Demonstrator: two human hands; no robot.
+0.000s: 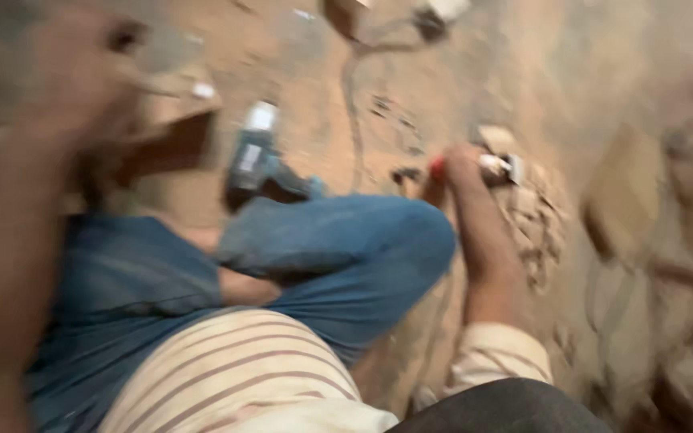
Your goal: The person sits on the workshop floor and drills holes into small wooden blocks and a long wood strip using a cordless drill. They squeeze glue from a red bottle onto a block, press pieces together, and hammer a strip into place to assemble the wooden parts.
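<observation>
The view is heavily blurred by motion. My right hand reaches down to the dusty ground beyond my bent knee in blue jeans. It is closed around a small tool with a red handle and a pale metal end that touches broken rubble. My left arm fills the left edge, and my left hand is a blur near a brown box-like object; what it holds cannot be made out.
A blue-grey power drill lies on the ground beyond my knee. A cable snakes from the top towards the rubble. Rough stone or earth rises on the right.
</observation>
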